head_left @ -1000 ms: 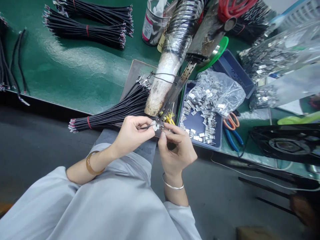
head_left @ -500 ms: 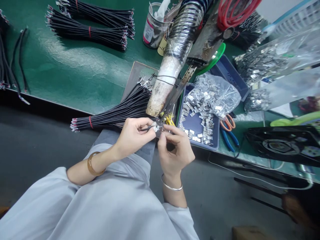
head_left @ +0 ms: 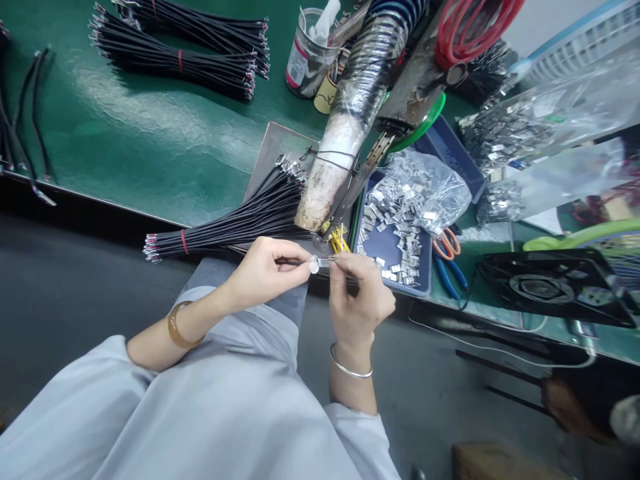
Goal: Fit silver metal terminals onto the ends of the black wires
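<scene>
Right hand (head_left: 361, 293) newly curled at the metal connector (head_left: 324, 263); jar label (head_left: 297, 67) illegible.

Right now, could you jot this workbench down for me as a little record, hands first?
Left hand: pinches a thin black cable close to a small white lump
Right hand: pinches a small silver metal piece beside that lump
Beyond left hand: bundle of black cables, tied with a red band
Beyond right hand: dark blue plastic tray with loose silver metal connectors and a clear plastic bag
Above hands: silver-wrapped flexible duct
Bench: glossy green surface
Unclear: whether lump and metal piece are joined
</scene>
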The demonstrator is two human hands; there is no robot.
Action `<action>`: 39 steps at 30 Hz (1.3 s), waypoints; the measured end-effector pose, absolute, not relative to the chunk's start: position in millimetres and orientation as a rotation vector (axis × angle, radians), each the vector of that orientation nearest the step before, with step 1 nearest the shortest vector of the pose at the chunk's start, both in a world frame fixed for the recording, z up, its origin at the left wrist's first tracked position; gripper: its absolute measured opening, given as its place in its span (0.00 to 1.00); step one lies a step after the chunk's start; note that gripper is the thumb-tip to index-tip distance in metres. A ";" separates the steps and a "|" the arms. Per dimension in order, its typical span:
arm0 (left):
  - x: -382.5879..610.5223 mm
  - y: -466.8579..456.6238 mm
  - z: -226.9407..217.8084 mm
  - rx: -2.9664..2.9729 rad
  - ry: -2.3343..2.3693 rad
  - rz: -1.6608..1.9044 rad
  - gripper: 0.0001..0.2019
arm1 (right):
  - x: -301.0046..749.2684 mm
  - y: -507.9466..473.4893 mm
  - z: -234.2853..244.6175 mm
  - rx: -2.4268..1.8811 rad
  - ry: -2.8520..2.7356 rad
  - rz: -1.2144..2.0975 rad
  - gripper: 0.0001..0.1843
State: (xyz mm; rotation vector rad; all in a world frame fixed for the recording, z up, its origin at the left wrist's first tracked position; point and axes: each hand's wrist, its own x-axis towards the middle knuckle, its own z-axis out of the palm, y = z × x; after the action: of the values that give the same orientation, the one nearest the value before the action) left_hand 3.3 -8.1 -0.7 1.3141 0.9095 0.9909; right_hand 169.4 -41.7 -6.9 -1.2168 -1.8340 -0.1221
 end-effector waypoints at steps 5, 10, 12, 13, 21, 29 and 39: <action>10.9 -7.8 -1.3 1.126 0.949 1.042 0.07 | 168.3 -48.3 -8.2 -1.170 -1.372 -0.090 0.06; 13.8 -3.8 3.5 1.119 0.971 1.072 0.08 | 166.3 -48.0 -13.0 -1.193 -1.522 -0.024 0.11; 15.2 -2.4 3.8 1.119 0.982 1.082 0.07 | 165.8 -45.2 -15.0 -1.201 -1.674 -0.076 0.09; 16.1 -2.0 3.5 1.117 0.991 1.085 0.07 | 165.1 -43.4 -15.5 -1.208 -1.726 -0.099 0.09; 18.7 -2.1 2.9 1.118 1.096 1.120 0.08 | 157.4 -33.6 -11.8 -1.213 -1.723 -0.091 0.09; 18.0 -0.8 5.8 1.118 1.107 1.104 0.09 | 157.0 -37.9 -3.9 -1.240 -1.754 -0.085 0.09; 16.1 -3.4 6.6 1.151 1.096 1.020 0.10 | 159.4 -41.6 -2.7 -1.269 -1.804 -0.001 0.08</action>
State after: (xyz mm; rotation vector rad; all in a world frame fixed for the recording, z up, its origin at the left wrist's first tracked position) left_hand 16.1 -3.4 6.6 1.1507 1.0958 1.0197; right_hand 159.4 -41.6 -2.7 -1.2690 -1.8036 -0.0010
